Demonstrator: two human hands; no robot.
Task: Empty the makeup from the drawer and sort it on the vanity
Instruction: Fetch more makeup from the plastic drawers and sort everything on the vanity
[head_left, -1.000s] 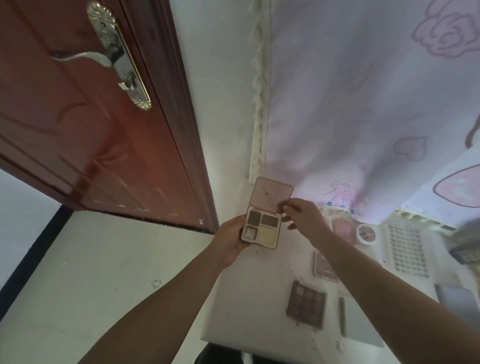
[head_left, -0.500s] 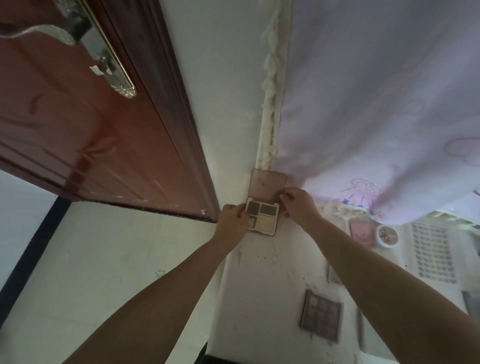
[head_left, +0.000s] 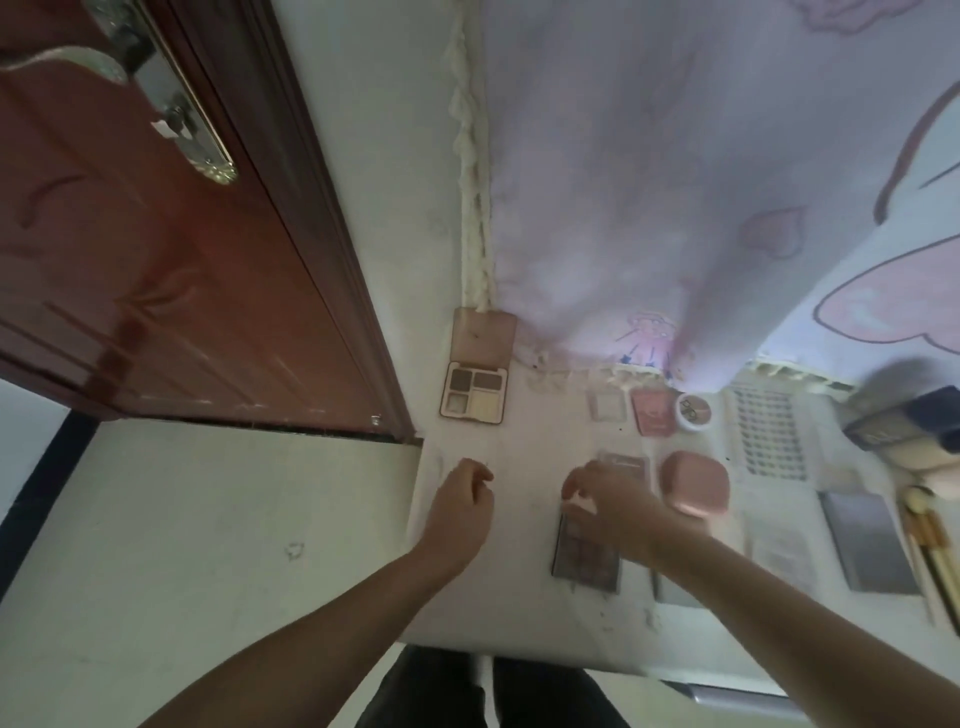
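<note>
Bare forearms, no sleeves in view; dark trousers (head_left: 441, 691) on the legs.

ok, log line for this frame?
stage: sorting | left hand: empty, loosely curled | right hand: over dark palette | four-pan palette: open, against wall | vanity

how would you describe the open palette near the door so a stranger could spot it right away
Start at the red-brown door and follow its frame down to the white vanity top. The open palette lies at that back corner. Only it has a lid raised against the wall, showing four pans.
</note>
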